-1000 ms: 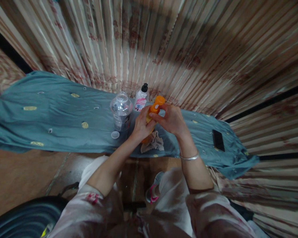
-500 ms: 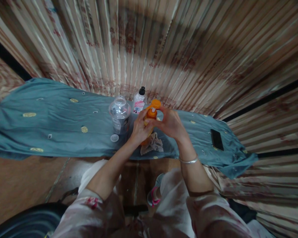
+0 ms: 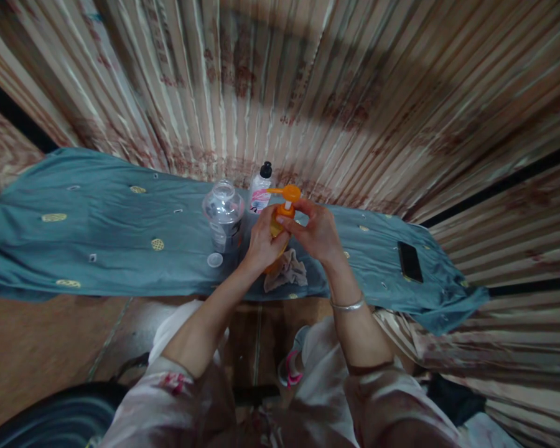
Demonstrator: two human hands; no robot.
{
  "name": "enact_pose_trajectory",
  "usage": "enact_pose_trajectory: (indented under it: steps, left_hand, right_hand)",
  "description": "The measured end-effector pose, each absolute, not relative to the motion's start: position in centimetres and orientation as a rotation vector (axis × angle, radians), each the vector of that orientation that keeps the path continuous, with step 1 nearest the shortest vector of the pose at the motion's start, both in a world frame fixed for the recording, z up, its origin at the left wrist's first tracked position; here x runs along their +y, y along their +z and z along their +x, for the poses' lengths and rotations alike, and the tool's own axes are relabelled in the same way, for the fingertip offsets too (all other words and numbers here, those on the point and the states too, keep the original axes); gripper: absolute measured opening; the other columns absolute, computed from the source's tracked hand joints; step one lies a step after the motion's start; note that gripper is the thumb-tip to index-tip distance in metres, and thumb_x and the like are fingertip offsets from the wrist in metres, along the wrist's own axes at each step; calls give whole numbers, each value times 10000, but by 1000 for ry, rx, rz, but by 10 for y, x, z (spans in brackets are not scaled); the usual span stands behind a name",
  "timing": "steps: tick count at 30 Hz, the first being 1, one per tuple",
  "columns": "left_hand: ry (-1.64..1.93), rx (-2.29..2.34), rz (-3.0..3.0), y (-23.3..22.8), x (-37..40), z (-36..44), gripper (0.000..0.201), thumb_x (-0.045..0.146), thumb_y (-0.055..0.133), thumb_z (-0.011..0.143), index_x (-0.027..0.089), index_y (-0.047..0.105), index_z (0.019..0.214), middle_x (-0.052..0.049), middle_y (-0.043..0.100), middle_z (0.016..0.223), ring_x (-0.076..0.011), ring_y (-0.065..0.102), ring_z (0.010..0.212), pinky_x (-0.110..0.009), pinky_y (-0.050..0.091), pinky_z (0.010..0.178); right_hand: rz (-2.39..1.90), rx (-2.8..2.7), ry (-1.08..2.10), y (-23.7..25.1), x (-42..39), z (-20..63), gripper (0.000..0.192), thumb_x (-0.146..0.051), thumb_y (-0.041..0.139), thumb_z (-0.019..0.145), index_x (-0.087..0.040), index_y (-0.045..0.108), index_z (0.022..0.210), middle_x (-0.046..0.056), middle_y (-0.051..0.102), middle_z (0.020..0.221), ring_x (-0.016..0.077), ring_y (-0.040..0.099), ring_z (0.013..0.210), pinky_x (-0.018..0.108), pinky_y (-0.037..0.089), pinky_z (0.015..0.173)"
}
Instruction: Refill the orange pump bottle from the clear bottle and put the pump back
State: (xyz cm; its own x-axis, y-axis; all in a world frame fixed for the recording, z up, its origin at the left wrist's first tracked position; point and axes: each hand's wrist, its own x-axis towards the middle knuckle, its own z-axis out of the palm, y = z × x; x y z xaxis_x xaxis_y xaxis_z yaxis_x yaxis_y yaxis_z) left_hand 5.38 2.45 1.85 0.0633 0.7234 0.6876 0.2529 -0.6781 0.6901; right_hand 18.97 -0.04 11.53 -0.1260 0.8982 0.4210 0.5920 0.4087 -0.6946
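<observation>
An orange pump bottle (image 3: 276,229) stands upright at the middle of the cloth-covered table, its body mostly hidden by my fingers. My left hand (image 3: 262,241) is wrapped round the bottle from the left. With thumb and fingers, my right hand (image 3: 318,231) grips the orange collar under the pump head (image 3: 291,193), whose spout points left. A crumpled beige cloth (image 3: 287,272) lies just in front of the bottle. To the left are a clear plastic jar (image 3: 224,214) and a round white lid (image 3: 215,260). Behind sits a clear bottle with a black top and pink label (image 3: 260,191).
A teal cloth with yellow pineapple prints (image 3: 121,242) covers the long narrow table. On its right part lies a black phone (image 3: 409,261). Pleated curtains (image 3: 280,93) hang close behind, and a black round seat (image 3: 51,417) is at the lower left.
The pump head has turned, so its spout now points left, clear of my left hand. My right hand has shifted slightly at the collar. My left hand keeps its hold.
</observation>
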Motion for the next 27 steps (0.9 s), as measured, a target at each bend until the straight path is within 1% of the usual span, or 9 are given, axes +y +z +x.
enact_pose_trajectory:
  steps: [3,7,9,11,14,17,22,27]
  left_hand:
    - [1638,1005,1988,16,26,53,422,388,593,936,203,507,1305,-117,691,1222,-273,688,1120,-435,570,979]
    - [1666,1016,1998,12,28,54,442,514,517,1004,233,515,1345,-112,686,1241,-259,686,1145,-427,568,1000]
    - [1695,980,1980,11,28,54,458,574,482,1018,258,525,1346,-102,682,1241,-251,693,1139,-414,573,993]
    - [1708,946,1949,11,28,53,470,596,482,1016,257,537,1336,-104,685,1221,-255,700,1126,-412,576,980]
    - [1694,931,1921,15,26,53,473,581,509,1007,237,547,1328,-113,688,1216,-264,699,1130,-420,572,983]
    - [1664,948,1928,20,24,53,429,533,521,1011,229,549,1313,-110,693,1207,-260,697,1122,-413,566,978]
    - [1627,971,1975,23,22,52,324,449,519,1011,221,550,1239,-97,699,1145,-248,699,1056,-386,571,936]
    - [1575,1041,2012,21,23,50,365,432,534,988,189,538,1260,-112,695,1178,-256,690,1094,-386,562,961]
  right_hand:
    - [-1381,-1739,341,110,-3,180,338,-560,724,831,-236,674,912,64,772,961,266,721,940,406,544,870]
    - [-1475,-1641,266,105,-6,171,316,-546,726,830,-248,640,894,82,757,961,280,718,951,420,543,875]
    - [-1494,-1637,285,105,-7,172,341,-561,734,824,-244,656,925,91,759,984,287,718,967,433,546,896]
    - [-1448,-1691,363,107,-7,176,407,-587,744,816,-238,686,1017,95,770,1048,292,718,1021,444,547,937]
    - [-1249,-1857,546,114,-4,187,468,-615,677,879,-240,714,1156,90,771,1191,272,706,1120,436,524,1028]
    - [-1134,-1968,633,118,-1,194,467,-629,580,947,-241,751,1144,81,781,1192,261,708,1114,432,508,1059]
    - [-1179,-1906,572,115,-2,192,438,-593,597,942,-238,767,1133,76,786,1148,275,715,1080,425,526,1003]
    - [-1273,-1847,427,108,-4,185,360,-540,651,910,-229,749,1063,89,771,1160,272,706,1091,412,527,1000]
